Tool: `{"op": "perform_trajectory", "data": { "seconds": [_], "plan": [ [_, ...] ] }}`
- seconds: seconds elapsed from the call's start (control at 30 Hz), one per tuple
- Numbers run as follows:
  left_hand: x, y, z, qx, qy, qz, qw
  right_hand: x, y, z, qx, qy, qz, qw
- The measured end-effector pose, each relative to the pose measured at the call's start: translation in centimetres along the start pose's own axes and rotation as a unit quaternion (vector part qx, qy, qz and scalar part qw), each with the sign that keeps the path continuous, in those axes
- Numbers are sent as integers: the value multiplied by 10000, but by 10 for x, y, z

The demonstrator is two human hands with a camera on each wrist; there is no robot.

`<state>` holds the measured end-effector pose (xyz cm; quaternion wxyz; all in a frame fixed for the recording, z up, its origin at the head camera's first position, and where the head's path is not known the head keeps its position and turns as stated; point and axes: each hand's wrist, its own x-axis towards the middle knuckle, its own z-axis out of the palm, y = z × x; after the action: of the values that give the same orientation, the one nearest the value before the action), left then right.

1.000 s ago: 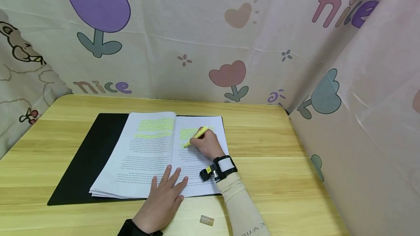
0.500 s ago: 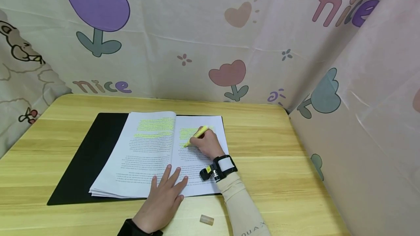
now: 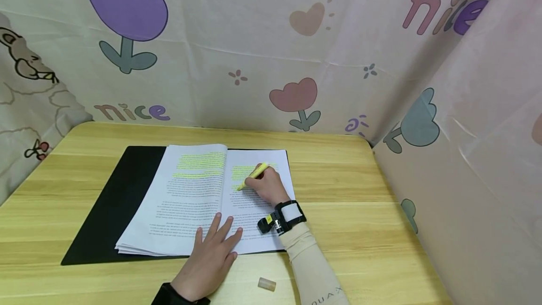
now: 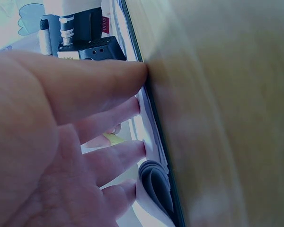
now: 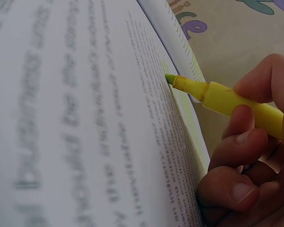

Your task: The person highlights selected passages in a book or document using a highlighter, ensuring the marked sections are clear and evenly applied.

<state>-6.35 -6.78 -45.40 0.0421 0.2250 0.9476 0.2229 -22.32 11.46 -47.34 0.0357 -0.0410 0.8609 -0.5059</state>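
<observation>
My right hand [image 3: 267, 187] grips a yellow highlighter [image 3: 256, 173] over the right page of printed papers [image 3: 254, 220]. In the right wrist view the green tip of the highlighter [image 5: 236, 101] is right at the text lines, beside a yellow-marked strip. The fingers curl round its barrel. My left hand [image 3: 209, 259] rests with spread, straight fingers on the lower edge of the papers, near the middle fold. In the left wrist view, fingertips of the left hand [image 4: 85, 132] touch the page edge beside a rolled fold of paper [image 4: 156, 187]. Several lines at the top of both pages are yellow.
Under the papers lies a black folder [image 3: 114, 201], its cover spread to the left on the wooden table [image 3: 338, 239]. A small translucent cap [image 3: 267, 284] lies near the front, between the forearms. A patterned curtain [image 3: 220, 27] hangs along the back and sides.
</observation>
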Motion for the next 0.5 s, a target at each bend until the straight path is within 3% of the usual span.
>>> {"op": "perform_trajectory", "data": {
  "seconds": [0.5],
  "plan": [
    [0,-1,1,-36,-50,-23,10000,-1,-2,0,72,-27,53,10000]
  ]
}}
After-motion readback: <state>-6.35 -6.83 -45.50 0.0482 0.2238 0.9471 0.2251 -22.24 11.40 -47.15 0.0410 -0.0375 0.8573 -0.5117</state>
